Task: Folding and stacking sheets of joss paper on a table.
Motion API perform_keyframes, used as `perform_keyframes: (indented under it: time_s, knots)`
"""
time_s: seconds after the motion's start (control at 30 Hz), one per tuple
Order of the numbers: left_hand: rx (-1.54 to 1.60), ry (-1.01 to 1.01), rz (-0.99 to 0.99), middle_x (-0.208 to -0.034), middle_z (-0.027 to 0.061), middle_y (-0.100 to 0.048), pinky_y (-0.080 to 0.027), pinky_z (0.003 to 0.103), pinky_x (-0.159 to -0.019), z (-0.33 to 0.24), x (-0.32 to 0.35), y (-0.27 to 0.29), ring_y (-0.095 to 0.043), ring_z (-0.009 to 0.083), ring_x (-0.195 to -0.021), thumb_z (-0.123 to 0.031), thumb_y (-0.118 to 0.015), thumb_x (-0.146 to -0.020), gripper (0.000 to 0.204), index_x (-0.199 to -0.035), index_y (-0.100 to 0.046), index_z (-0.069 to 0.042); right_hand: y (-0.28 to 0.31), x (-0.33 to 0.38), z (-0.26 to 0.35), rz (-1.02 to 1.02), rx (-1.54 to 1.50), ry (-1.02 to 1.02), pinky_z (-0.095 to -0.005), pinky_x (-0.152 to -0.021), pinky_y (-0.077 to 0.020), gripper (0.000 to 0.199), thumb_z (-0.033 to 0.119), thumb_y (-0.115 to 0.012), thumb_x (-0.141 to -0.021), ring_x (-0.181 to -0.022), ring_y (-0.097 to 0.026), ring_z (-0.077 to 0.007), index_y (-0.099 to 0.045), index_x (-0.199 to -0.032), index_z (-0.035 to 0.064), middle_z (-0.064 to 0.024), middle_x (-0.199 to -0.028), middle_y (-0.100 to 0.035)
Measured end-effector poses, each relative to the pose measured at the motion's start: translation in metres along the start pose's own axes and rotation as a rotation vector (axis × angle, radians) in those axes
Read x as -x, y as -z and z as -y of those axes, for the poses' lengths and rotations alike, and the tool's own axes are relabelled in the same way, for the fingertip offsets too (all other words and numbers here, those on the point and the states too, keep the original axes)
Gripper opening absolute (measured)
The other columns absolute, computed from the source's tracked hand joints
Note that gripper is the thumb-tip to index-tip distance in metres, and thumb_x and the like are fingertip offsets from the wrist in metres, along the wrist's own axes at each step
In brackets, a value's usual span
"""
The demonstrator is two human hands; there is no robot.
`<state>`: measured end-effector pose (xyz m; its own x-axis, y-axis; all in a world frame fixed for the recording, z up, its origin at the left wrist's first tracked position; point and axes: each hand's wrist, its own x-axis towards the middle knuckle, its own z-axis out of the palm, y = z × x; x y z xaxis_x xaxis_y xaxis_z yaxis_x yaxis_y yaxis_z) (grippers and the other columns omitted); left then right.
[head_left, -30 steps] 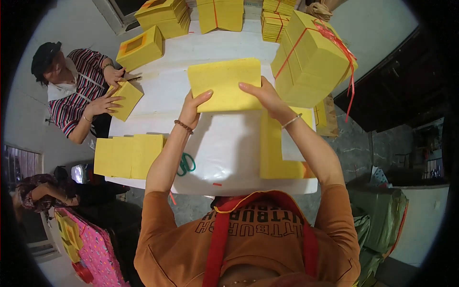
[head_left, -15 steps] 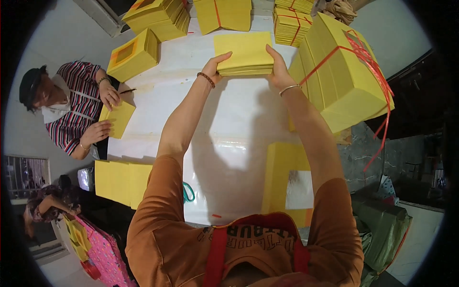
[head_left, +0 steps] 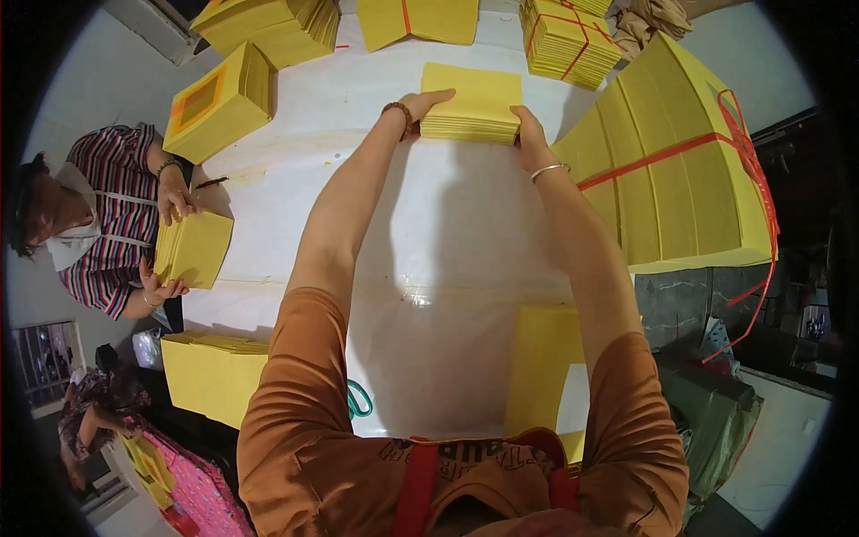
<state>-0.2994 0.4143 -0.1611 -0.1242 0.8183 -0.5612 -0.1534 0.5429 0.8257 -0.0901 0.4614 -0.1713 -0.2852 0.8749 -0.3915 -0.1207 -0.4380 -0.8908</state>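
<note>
At arm's length over the white table, a neat stack of yellow paper (head_left: 472, 97) sits between my hands. My left hand (head_left: 424, 111) grips its left end, thumb on top and fingers down the side. The right end is held by my right hand (head_left: 530, 131), its thumb at the upper edge. Several layers show along the stack's near side. Both hands' lower fingers are partly hidden. Close to my right forearm stands a big yellow paper bundle (head_left: 662, 170), tied with red plastic strap (head_left: 649, 162).
On the left, a person in a striped top (head_left: 116, 192) handles another yellow stack (head_left: 197, 246). Yellow bundles (head_left: 215, 100) line the table's far side, some red-tied. Near me lie a yellow block (head_left: 537, 358), a green loop (head_left: 360, 399) and more yellow paper (head_left: 215, 376).
The stack in my hands has tipped so more of its layered near side shows. The left person's yellow stack has turned more upright. The whole view has shifted slightly.
</note>
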Motion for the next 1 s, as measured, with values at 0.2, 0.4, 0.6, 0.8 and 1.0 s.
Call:
perform_keyframes:
  time_s: [0.2,0.4,0.6,0.8,1.0]
  knots:
    - [-0.179,0.129,-0.088,-0.089,0.005,-0.063,-0.042,0.029,-0.063,-0.02,0.018,-0.006,-0.056,0.0145,-0.074,-0.063,-0.063,-0.071,0.058,-0.098,-0.062,-0.012,0.006,0.004,0.016,0.014,0.033,-0.049,-0.0269,-0.078,-0.0381,0.04,0.042,-0.051,-0.085,-0.09,-0.052,-0.0142,-0.056,-0.109,0.0095,-0.0021,-0.099,-0.059]
    - [0.122,-0.047,-0.026,-0.098,0.0057,-0.063,-0.039,0.03,-0.072,-0.014,0.015,0.004,-0.054,0.015,-0.087,-0.064,-0.058,-0.074,0.057,-0.1,-0.062,-0.013,-0.015,0.005,0.018,0.11,0.03,-0.017,-0.0267,-0.092,-0.0329,0.054,0.046,-0.052,-0.087,-0.111,-0.046,-0.0153,-0.048,-0.125,0.0088,-0.0032,-0.121,-0.052]
    - [0.251,-0.134,-0.136,-0.108,0.0109,-0.062,-0.046,0.033,-0.08,-0.014,0.034,-0.021,-0.06,0.0198,-0.094,-0.045,-0.057,-0.085,0.052,-0.114,-0.056,-0.001,0.001,-0.025,-0.008,0.143,-0.021,0.114,-0.0284,-0.098,-0.0316,0.053,0.042,-0.046,-0.092,-0.117,-0.044,-0.015,-0.044,-0.128,0.0025,-0.0042,-0.128,-0.049]
    - [0.248,-0.115,-0.145,-0.108,0.0111,-0.062,-0.048,0.032,-0.08,-0.022,0.036,-0.025,-0.061,0.0206,-0.092,-0.042,-0.057,-0.085,0.05,-0.115,-0.055,-0.001,0.009,-0.028,-0.004,0.161,0.105,0.19,-0.0308,-0.102,-0.0291,0.071,0.048,-0.052,-0.087,-0.121,-0.041,-0.0233,-0.037,-0.131,-0.0061,-0.0143,-0.131,-0.045]
    - [0.186,-0.126,-0.148,-0.117,0.0078,-0.056,-0.03,0.047,-0.091,-0.02,0.041,-0.013,-0.049,0.0217,-0.107,-0.064,-0.057,-0.073,0.067,-0.118,-0.054,-0.014,-0.01,-0.013,0.009,0.067,0.133,0.124,-0.033,-0.104,-0.027,0.08,0.051,-0.056,-0.083,-0.124,-0.038,-0.0249,-0.032,-0.133,-0.0073,-0.0172,-0.133,-0.042]
